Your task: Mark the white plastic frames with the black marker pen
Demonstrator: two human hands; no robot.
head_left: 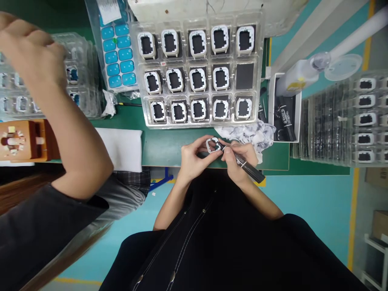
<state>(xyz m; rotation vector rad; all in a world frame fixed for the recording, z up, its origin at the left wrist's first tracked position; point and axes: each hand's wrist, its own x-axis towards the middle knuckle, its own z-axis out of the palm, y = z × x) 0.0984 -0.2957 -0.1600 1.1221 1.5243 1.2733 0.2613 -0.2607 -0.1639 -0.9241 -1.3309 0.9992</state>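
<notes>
White frame (213, 144) was held above the near edge of the desk (169, 145).
It was gripped by the left hand (194, 157); a black marker (247, 165) was gripped by the right hand (238, 155), tip touching the frame. A tray (200, 124) of similar frames was laid just behind.

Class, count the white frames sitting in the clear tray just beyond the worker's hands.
14 in the tray: five in the far row, four in the middle row, five in the near row. The middle row's right-end pocket is empty. None seem hidden.
</notes>
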